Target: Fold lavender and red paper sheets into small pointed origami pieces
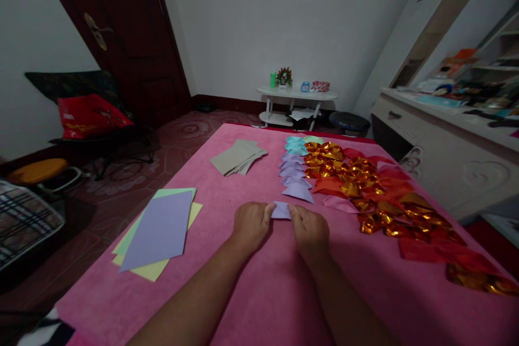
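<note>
Between my two hands, low over the pink table cover, is a small folded piece of purple paper (281, 210). My left hand (252, 221) pinches its left end with the thumb on top. At the right end my right hand (311, 228) grips it the same way. Just beyond my hands lies a row of folded purple papers (293, 173), with folded light blue papers (295, 145) behind them. Sheets of purple, green and yellow paper (162, 232) are stacked loosely to the left. A fanned pile of greyish paper (239, 157) rests farther back.
Shiny gold folded pieces (324, 157) and red ones (393, 189) cover the right side of the pink table (211, 292). A white side table (298, 93) stands by the wall. At right is a white cabinet (458, 157); at left, a chair with a red bag (91, 116).
</note>
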Demonstrator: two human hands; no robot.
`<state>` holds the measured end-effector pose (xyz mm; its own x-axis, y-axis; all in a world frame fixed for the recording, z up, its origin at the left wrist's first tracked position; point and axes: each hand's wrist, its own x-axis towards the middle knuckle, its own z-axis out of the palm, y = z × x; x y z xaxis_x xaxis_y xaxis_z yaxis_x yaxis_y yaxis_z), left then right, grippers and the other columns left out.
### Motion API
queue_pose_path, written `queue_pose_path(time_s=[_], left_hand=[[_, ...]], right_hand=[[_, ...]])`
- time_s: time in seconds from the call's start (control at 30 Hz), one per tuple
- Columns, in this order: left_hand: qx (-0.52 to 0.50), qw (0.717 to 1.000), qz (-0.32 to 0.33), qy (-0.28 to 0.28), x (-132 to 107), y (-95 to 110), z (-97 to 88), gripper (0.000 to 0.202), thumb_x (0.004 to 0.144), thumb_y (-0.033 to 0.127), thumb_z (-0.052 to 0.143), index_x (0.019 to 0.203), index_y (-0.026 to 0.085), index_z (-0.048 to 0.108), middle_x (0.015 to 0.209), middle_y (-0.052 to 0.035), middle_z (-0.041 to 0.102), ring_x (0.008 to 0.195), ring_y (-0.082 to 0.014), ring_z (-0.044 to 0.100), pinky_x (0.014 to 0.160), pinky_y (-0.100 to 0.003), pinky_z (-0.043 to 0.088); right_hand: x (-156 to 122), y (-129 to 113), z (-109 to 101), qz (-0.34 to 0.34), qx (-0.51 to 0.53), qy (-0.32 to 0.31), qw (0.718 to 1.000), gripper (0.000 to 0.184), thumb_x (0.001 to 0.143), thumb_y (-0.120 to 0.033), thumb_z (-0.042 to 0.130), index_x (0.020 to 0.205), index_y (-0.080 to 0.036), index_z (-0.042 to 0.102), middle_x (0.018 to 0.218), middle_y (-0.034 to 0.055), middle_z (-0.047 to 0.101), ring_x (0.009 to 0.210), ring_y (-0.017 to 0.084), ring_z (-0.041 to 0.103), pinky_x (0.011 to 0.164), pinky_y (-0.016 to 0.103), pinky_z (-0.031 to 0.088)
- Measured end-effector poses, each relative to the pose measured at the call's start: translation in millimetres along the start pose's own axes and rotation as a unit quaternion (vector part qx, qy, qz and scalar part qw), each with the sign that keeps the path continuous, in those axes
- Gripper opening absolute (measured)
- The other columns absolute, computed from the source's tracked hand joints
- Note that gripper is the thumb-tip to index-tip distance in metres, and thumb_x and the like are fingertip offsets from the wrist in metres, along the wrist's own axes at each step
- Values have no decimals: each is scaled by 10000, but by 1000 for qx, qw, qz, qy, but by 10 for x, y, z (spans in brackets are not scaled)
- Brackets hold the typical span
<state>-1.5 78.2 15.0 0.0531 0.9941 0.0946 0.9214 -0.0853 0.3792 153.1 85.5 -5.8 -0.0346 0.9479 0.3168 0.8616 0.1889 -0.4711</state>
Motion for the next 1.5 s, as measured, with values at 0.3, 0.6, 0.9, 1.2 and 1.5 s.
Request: queue_pose_path(time_s=[0.3,0.6,0.9,1.2,1.5], left_hand=[[-3,1000,30,-2,-12,28,13,574,973,427,224,803,176,711,824,-98,719,751,-184,636,648,-277,344],[-6,1000,-28,9,14,-2,30,582,973,426,213,803,177,711,800,-94,723,718,-185,634,601,-274,314],[-48,999,2,-14,-1,48,44,588,967,440,230,753,163,703,765,-87,714,686,-163,618,599,-256,311],[-96,989,-63,92,-15,2,35,610,958,466,228,635,158,644,603,-43,635,540,-127,521,531,-253,237],[-126,988,-46,81,-30,19,29,598,958,468,216,625,162,607,600,-37,624,540,-120,511,529,-248,234]], right_hand=[[0,21,-15,47,154,19,987,556,919,-517,309,518,-194,518,470,12,507,457,127,433,477,247,258],[-24,-25,-31,28,161,-2,987,558,906,-545,314,485,-205,453,447,-5,441,443,120,384,465,245,258],[-15,-24,-4,62,252,54,964,588,909,-568,291,474,-199,438,427,-14,415,435,112,386,448,236,274],[-21,-43,20,6,137,12,991,569,902,-539,329,463,-194,430,448,-14,398,441,104,329,463,253,194],[-5,-16,-38,29,53,13,998,520,929,-473,325,557,-190,554,485,11,521,466,120,430,497,260,200]])
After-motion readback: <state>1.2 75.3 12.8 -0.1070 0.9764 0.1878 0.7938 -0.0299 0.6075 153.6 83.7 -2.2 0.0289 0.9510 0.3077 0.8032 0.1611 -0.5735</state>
